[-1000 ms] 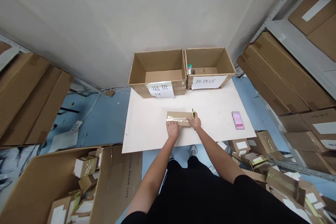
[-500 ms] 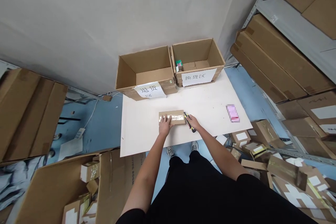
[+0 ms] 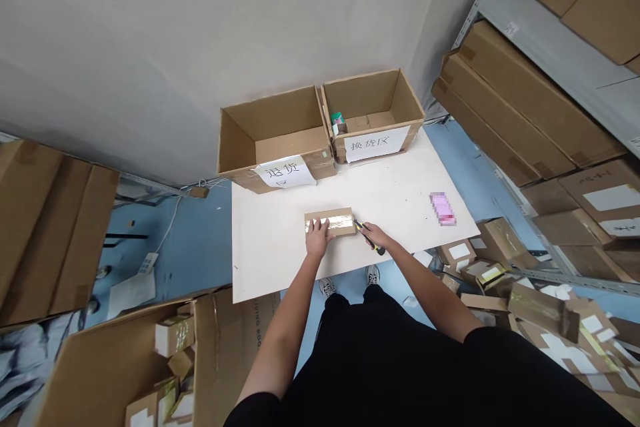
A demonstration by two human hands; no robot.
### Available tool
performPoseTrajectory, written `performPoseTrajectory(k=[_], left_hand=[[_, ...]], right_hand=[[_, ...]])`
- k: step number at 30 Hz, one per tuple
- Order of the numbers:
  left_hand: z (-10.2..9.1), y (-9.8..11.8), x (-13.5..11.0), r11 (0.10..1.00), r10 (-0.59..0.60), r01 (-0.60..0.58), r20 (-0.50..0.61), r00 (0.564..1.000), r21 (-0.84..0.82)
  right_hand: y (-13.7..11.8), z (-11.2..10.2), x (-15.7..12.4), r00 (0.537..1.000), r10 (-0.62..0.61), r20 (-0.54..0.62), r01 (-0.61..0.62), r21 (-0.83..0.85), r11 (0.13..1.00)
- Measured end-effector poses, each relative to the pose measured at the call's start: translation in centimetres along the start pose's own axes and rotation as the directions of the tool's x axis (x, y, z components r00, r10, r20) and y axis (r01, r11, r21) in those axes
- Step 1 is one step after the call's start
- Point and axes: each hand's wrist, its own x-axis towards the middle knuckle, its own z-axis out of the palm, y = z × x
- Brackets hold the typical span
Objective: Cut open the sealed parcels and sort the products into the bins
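A small cardboard box [image 3: 342, 221] with shiny clear tape along its top lies on the white table [image 3: 270, 240]. My left hand [image 3: 317, 238] holds it at its left part, fingers over the top and thumb at the near side. Wrapped around a yellow-and-black utility knife [image 3: 381, 250] is my right hand [image 3: 376, 234]. The knife's front end points at the right end of the box, close to its edge; whether it touches is too small to tell.
Two open cartons with paper signs, a left one [image 3: 240, 177] and a right one [image 3: 415, 137], stand along the table's back. A blurred pink item [image 3: 443, 208] lies at the right. A big carton [image 3: 115, 353] with small boxes is at lower left; piled cardboard [image 3: 545, 310] lies at lower right.
My right hand has moved slightly right with the knife, which now lies more level and a little farther from the box's end. The left hand stays on the box.
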Motion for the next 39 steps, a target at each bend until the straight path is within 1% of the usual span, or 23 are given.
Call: performPoseTrajectory(k=[2, 3, 5, 7, 9, 11, 13, 14, 15, 17, 19, 21, 23, 25, 27, 28, 29, 30, 31, 34, 35, 37, 39], left_hand=[[-0.4, 0.2, 0.1, 1.000, 0.010, -0.010, -0.013, 1.000, -0.004], [-0.7, 0.2, 0.3, 1.000, 0.018, -0.018, -0.017, 1.000, -0.007], [-1.5, 0.0, 0.9, 0.999, 0.042, -0.042, -0.008, 0.999, -0.020], [-2.5, -0.6, 1.8, 0.996, 0.071, -0.070, 0.015, 0.997, -0.049], [-3.4, -1.5, 2.7, 0.994, 0.093, -0.091, 0.026, 0.995, -0.067], [-3.7, -2.5, 3.0, 0.994, 0.098, -0.096, 0.028, 0.995, -0.055], [-3.4, -3.3, 2.4, 0.998, 0.060, -0.059, 0.025, 0.998, -0.020], [-3.1, -3.6, 1.8, 1.000, 0.025, -0.025, 0.023, 0.999, 0.000], [-2.7, -3.7, 1.0, 1.000, -0.009, 0.009, 0.022, 1.000, 0.019], [-1.9, -3.7, -0.9, 0.998, -0.036, 0.034, 0.044, 0.998, 0.050], [-1.3, -3.5, -2.4, 0.998, 0.018, -0.023, 0.096, 0.995, 0.050], [-1.4, -3.6, -2.8, 0.994, 0.094, -0.099, 0.126, 0.988, 0.039], [-2.0, -3.8, -2.0, 0.985, 0.154, -0.161, 0.109, 0.982, 0.054], [-2.9, -4.0, -0.4, 0.959, 0.262, -0.270, 0.096, 0.960, 0.082], [-3.5, -4.2, 1.4, 0.903, 0.414, -0.424, 0.123, 0.902, 0.072], [-3.7, -4.2, 2.1, 0.873, 0.474, -0.485, 0.147, 0.868, 0.050], [-3.8, -4.2, 2.6, 0.856, 0.507, -0.517, 0.166, 0.846, 0.025], [-3.8, -4.1, 2.9, 0.856, 0.508, -0.517, 0.176, 0.843, 0.006], [-3.6, -3.9, 3.0, 0.871, 0.483, -0.491, 0.179, 0.857, -0.001], [-2.5, -2.3, 2.2, 0.946, 0.313, -0.321, 0.131, 0.941, 0.042], [-2.0, -1.4, 1.8, 0.964, 0.251, -0.258, 0.105, 0.962, 0.057], [-0.9, 0.9, 1.0, 0.988, 0.141, -0.144, 0.050, 0.989, 0.060], [0.3, 3.3, 0.5, 0.998, 0.054, -0.054, -0.010, 0.998, 0.037]], right_hand=[[0.8, -0.4, -1.1, 1.000, -0.004, 0.003, 0.004, -0.017, 1.000], [1.1, -0.4, -1.6, 1.000, -0.010, -0.020, 0.010, -0.009, 1.000], [1.7, 0.3, -2.1, 0.992, -0.024, -0.124, 0.030, 0.048, 0.998], [1.9, 1.9, -1.9, 0.966, -0.014, -0.257, 0.044, 0.114, 0.993], [1.7, 4.2, -0.9, 0.933, 0.017, -0.359, 0.034, 0.136, 0.990], [1.0, 6.3, 0.8, 0.895, 0.055, -0.443, 0.001, 0.126, 0.992], [-0.4, 7.6, 2.9, 0.846, 0.077, -0.527, -0.030, 0.097, 0.995], [-1.4, 7.8, 4.0, 0.830, 0.067, -0.554, -0.035, 0.068, 0.997], [-2.5, 7.8, 5.2, 0.824, 0.043, -0.565, -0.034, 0.026, 0.999], [-5.1, 7.3, 7.6, 0.848, -0.038, -0.529, -0.007, -0.083, 0.997], [-7.5, 6.6, 9.6, 0.864, -0.088, -0.495, 0.012, -0.155, 0.988], [-8.9, 6.3, 10.7, 0.864, -0.098, -0.495, 0.007, -0.182, 0.983], [-8.5, 6.3, 10.3, 0.857, -0.069, -0.510, -0.024, -0.174, 0.985], [-6.5, 6.7, 8.9, 0.862, -0.030, -0.506, -0.058, -0.157, 0.986], [-4.0, 7.1, 7.0, 0.887, -0.021, -0.462, -0.063, -0.167, 0.984], [-3.0, 7.3, 6.2, 0.897, -0.017, -0.442, -0.074, -0.188, 0.979], [-2.3, 7.3, 5.7, 0.901, -0.014, -0.434, -0.088, -0.213, 0.973], [-2.1, 7.3, 5.4, 0.899, -0.018, -0.438, -0.100, -0.245, 0.964], [-2.3, 7.1, 5.5, 0.890, -0.026, -0.456, -0.115, -0.279, 0.953], [-5.1, 5.9, 7.0, 0.845, -0.081, -0.529, -0.145, -0.372, 0.917], [-6.3, 5.3, 7.6, 0.836, -0.114, -0.537, -0.135, -0.402, 0.906], [-7.9, 3.7, 8.4, 0.807, -0.169, -0.565, -0.103, -0.418, 0.903], [-7.9, 1.7, 8.1, 0.780, -0.153, -0.607, -0.078, -0.337, 0.938]])
